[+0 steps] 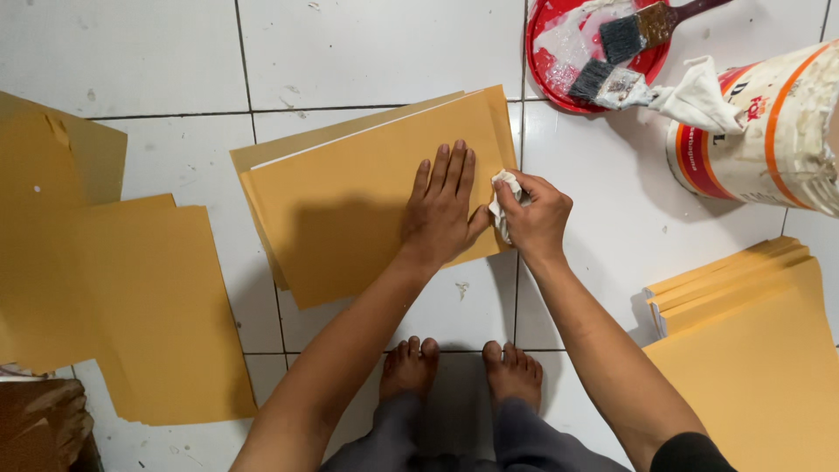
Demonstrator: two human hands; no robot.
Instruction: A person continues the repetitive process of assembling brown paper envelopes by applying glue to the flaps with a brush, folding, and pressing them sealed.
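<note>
At the far left of the white tiled floor (367, 44), overlapping tan sheets (131, 297) lie spread flat, their upper edge reaching toward the frame's left border, and a dark brown object (39, 428) sits in the bottom left corner, too cropped to identify. Near the middle, a small stack of tan boards (350, 201) lies slightly askew, the top board offset from the ones beneath so that their edges show along the upper left. The left hand (441, 210) presses flat on the right part of the top board, fingers straight and spread, holding nothing. Just beside it, at the board's right edge, the right hand (537, 214) has its grip closed around a crumpled white rag (502, 201), which touches the board's edge; the two hands nearly meet at the thumb. Below them the person's bare feet (463, 371) stand on the tile. Up and to the right, a red round lid (559, 52) holds two paintbrushes (625, 57), one with a dark wooden handle, the other with its handle wrapped in white cloth, and what looks like a smear of whitish glue or paint. Further right stands a white bucket (760, 131) with red and orange bands, smeared with dried drips. At the lower right, another stack of tan boards (752, 350) lies fanned at its upper edge.
</note>
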